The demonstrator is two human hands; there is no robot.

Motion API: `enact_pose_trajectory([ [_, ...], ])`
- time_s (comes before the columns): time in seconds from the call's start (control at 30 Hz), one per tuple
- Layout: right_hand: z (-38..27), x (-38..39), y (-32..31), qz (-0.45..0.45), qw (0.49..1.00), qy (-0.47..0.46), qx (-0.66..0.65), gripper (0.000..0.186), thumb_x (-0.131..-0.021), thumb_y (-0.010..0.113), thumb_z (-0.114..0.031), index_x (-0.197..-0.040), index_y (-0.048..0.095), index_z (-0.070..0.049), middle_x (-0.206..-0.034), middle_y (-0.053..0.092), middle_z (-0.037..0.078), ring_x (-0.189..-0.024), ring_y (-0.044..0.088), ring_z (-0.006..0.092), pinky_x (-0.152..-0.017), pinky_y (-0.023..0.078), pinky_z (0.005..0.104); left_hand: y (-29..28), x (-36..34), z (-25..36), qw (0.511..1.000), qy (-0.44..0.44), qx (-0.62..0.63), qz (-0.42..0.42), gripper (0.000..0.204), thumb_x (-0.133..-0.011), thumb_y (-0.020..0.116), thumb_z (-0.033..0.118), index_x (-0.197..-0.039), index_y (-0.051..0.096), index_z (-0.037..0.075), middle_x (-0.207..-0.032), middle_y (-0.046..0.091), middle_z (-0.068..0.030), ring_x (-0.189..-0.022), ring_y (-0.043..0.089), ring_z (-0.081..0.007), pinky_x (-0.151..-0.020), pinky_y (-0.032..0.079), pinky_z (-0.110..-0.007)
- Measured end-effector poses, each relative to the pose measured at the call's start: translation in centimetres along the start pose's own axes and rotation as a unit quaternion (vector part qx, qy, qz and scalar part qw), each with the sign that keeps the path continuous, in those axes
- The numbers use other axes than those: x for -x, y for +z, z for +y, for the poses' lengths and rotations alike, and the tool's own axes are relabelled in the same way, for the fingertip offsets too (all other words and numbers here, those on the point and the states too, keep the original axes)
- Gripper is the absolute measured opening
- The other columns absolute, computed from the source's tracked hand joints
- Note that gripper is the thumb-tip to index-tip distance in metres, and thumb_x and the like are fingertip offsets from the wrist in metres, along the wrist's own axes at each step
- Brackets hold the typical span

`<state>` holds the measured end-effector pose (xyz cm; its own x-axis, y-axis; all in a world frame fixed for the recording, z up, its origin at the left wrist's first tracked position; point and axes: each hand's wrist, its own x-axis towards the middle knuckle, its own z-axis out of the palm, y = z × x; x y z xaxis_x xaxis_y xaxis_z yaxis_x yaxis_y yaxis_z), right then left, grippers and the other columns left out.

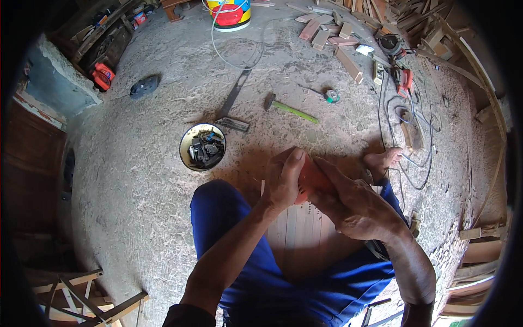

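A red power tool (310, 179) with small dark slots sits between my hands, just above my lap; its exact kind is mostly hidden. My left hand (284, 177) wraps round its left side, thumb on top. Gripping it from the right is my right hand (354, 201), fingers bent round the body. Under the tool, between my blue-trousered legs, lies a pale wooden panel (294, 234) made of narrow strips. I cannot tell whether the tool touches it.
A bowl (184, 150) of dark metal parts stands left of my knee. Ahead lie a try square (233, 98), a green-handled hammer (294, 111) and a tape measure (331, 96). Cables (430, 147) coil on the right near a red tool (403, 83). Wood offcuts (320, 39) lie farther off.
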<state>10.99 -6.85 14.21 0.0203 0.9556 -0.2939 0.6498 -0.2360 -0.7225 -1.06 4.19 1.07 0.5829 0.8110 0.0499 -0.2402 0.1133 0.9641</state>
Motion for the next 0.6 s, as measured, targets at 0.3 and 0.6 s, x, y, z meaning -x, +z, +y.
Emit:
enact_pose_trajectory([
  [0.3,1.4,-0.3,0.8,0.012,1.000,-0.011,-0.010,0.057,-0.104,0.053,-0.033,-0.149,0.032,-0.006,-0.106,0.070,0.027,-0.099,0.068,0.0451,-0.084,0.053,0.0519,-0.1,-0.4,-1.1,0.997,0.052,-0.061,0.001,0.049,-0.102,0.045,0.040,-0.074,0.061,0.003,-0.063,0.057,-0.0025,-0.061,0.050,-0.0100,-0.057,0.041,-0.031],
  [0.6,2.1,0.0,1.2,0.024,0.999,-0.024,0.005,0.055,-0.105,0.051,-0.035,-0.149,0.032,-0.007,-0.106,0.070,0.026,-0.097,0.068,0.0452,-0.084,0.053,0.0521,-0.3,-0.3,-1.4,0.997,0.036,-0.068,-0.010,0.050,-0.103,0.044,0.041,-0.076,0.063,0.003,-0.064,0.059,-0.0045,-0.062,0.053,-0.0121,-0.058,0.043,-0.032],
])
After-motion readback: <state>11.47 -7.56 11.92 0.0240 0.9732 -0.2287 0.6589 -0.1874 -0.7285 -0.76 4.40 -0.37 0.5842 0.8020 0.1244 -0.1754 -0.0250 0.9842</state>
